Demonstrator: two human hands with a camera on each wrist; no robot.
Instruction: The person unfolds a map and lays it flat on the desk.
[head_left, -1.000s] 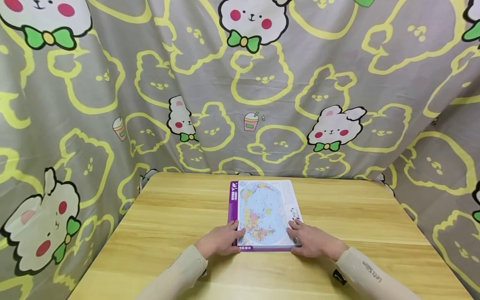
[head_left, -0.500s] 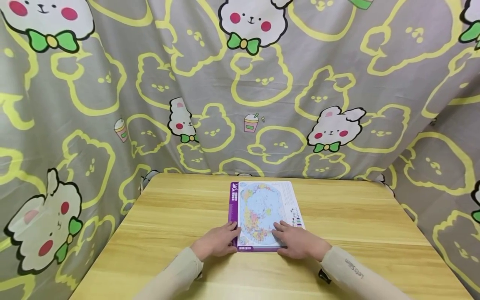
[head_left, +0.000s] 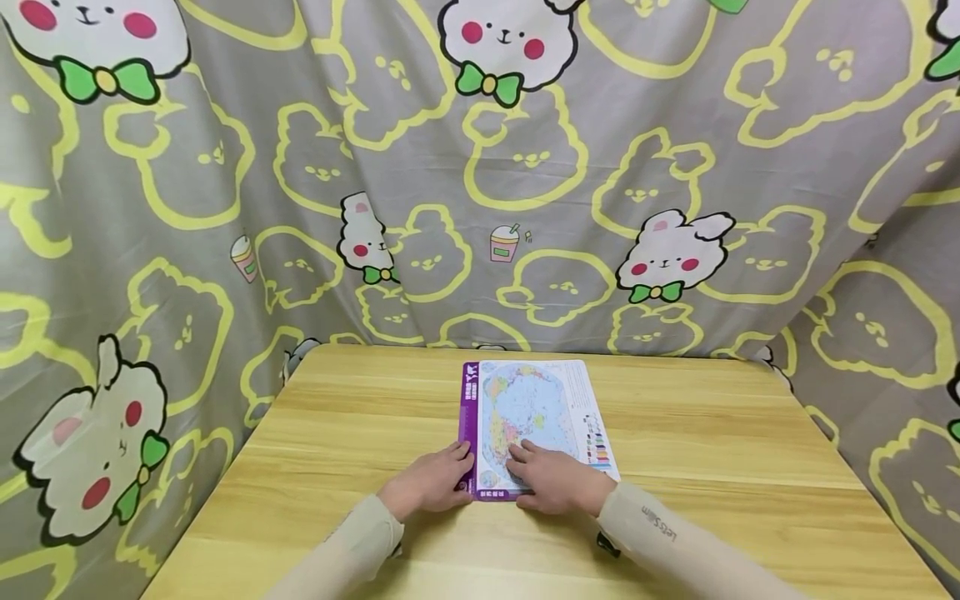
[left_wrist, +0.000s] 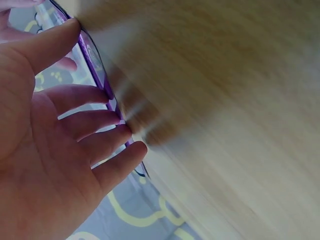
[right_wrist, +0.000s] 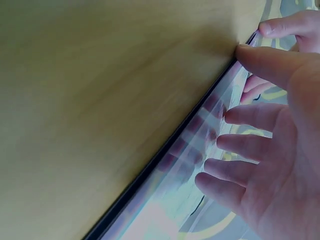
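Looking down, we had a yellowish wood-grain tabletop (head_left: 337,433) with a glossy, rectangular world map sheet (head_left: 536,404) lying flat on it. The sheet had a pale blue ocean, a white margin and a purple band down its left side. It sat roughly midway between the tabletop's left and right edges, its far end close to the back edge.

We could see both bare hands at the sheet's near end. The left hand (head_left: 431,482) was relaxed and opened out, fingers pretty much straight, tips touching the purple left edge and thumb by the near left corner, so more touching than gripping. The right hand (head_left: 558,479) was just as loose, spread fingers resting on the printed face and covering some of the map, thumb at the near edge, again with no grip that we could spot.

We also noticed a beige left sleeve (head_left: 337,542) and a beige right sleeve (head_left: 667,529) with dark lettering. Past the tabletop's back edge and along both sides hung a grey fabric curtain (head_left: 450,150) printed with yellow outlines and white rabbits in green bows.
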